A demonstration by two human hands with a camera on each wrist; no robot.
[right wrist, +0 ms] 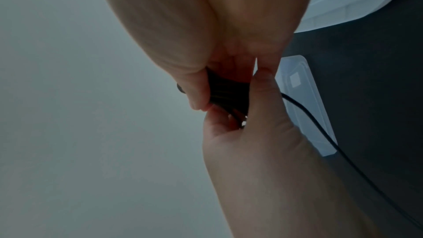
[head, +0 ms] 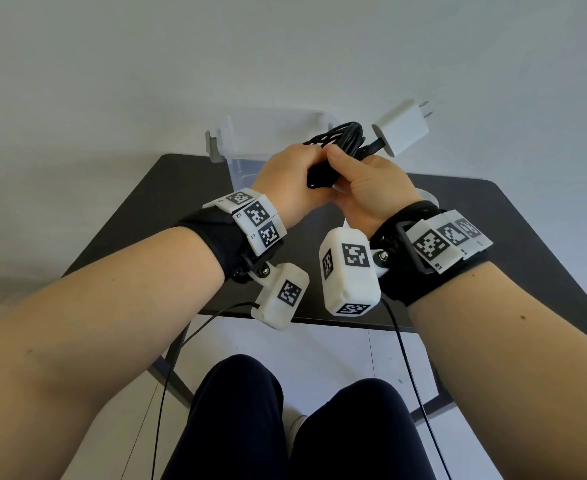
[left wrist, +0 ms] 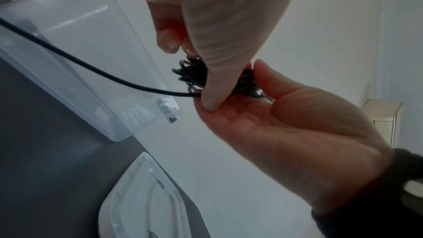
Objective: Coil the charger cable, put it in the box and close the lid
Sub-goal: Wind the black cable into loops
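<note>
Both hands grip the coiled cable (head: 340,140) above the counter (head: 153,209): left hand (head: 288,174) clenched round the bundle, right hand (head: 371,188) pinching it, plug (head: 401,128) sticking out. A loosened grip could spring the coil apart. The open box (head: 236,147) sits behind; its lid (left wrist: 142,196) lies apart, nothing blocking.
</note>
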